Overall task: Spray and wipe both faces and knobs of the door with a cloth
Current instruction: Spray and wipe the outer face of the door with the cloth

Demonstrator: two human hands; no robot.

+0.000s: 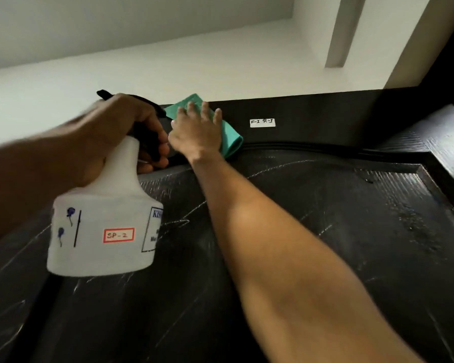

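Observation:
A dark wood-grain door (325, 231) fills the lower view, its face streaked with wet marks. My right hand (197, 132) presses a folded green cloth (232, 142) flat against the top of the door and the dark frame (325, 113), fingers spread straight. My left hand (123, 127) grips the neck and black trigger of a white spray bottle (102, 231) labelled SP-2, held upright to the left of the cloth. No knob is in view.
A small white label (262, 122) is stuck on the frame right of the cloth. White wall and ceiling (168, 48) rise above the frame. The frame's dark side post (446, 142) runs down at the right.

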